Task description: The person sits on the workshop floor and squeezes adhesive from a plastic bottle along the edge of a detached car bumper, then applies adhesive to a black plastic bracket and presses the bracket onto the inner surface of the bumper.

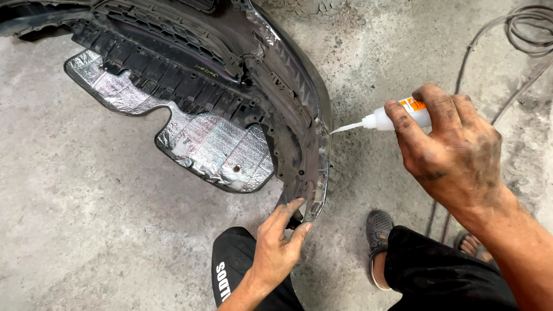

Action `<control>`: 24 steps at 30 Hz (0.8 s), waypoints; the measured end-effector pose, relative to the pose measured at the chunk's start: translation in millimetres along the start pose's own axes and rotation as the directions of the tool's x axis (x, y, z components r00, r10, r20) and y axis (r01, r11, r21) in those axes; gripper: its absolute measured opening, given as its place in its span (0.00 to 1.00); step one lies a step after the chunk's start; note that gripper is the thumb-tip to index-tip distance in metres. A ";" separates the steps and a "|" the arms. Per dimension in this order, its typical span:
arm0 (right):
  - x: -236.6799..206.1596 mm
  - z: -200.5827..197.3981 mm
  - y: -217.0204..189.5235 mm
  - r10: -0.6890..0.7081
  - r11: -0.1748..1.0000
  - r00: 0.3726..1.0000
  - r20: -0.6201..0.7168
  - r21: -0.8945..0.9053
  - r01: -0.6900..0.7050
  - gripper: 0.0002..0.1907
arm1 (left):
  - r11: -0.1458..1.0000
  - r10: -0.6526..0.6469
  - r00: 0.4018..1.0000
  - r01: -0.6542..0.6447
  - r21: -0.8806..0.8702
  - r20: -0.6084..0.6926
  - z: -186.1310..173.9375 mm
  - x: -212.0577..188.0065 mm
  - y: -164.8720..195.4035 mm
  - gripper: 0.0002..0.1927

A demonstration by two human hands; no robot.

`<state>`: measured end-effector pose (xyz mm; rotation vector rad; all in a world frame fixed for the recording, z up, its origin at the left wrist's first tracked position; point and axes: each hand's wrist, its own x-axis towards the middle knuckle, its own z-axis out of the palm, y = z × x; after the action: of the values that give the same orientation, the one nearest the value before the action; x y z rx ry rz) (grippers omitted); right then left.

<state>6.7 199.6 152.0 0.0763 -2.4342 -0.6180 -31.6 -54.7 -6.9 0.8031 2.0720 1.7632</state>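
- While the left hand (275, 250) steadies the lower end of the bumper's edge, fingertips pressed flat against it, the right hand (455, 152) has its grip closed around a small white glue bottle (397, 118).
- The bottle's long thin nozzle touches, or nearly touches, the upper part of that same edge, so the step in hand looks like running adhesive along a seam or crack there.
- A careful next move would call for a light squeeze and a steady draw of the nozzle down the edge, with the left hand keeping the part from shifting.
- The black plastic bumper (230, 75) lies inner side up on the concrete floor (86, 219), ribbed and dusty, its right rim scuffed and shiny.
- A silvery foil pad (219, 152) lines its inner face.
- Hoses (518, 34) trail across the floor's upper right corner.
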 end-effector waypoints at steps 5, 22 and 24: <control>-2.4 2.5 -0.6 0.002 1.000 1.000 0.000 0.021 -0.002 0.15 | 1.000 0.012 1.000 -0.012 0.009 0.003 0.8 -1.2 -1.7 0.23; -0.5 0.5 -2.8 -0.005 1.000 1.000 -0.008 0.013 0.005 0.15 | 1.000 -0.001 1.000 0.001 0.009 0.011 -0.2 -1.8 -2.3 0.22; -0.6 0.6 -2.7 -0.006 1.000 1.000 -0.012 0.004 0.006 0.15 | 1.000 0.008 1.000 -0.008 0.012 0.006 0.1 -2.1 -2.4 0.22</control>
<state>6.6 197.7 150.0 0.0883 -2.4244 -0.6135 -30.4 -56.0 -9.5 0.8198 2.0804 1.7519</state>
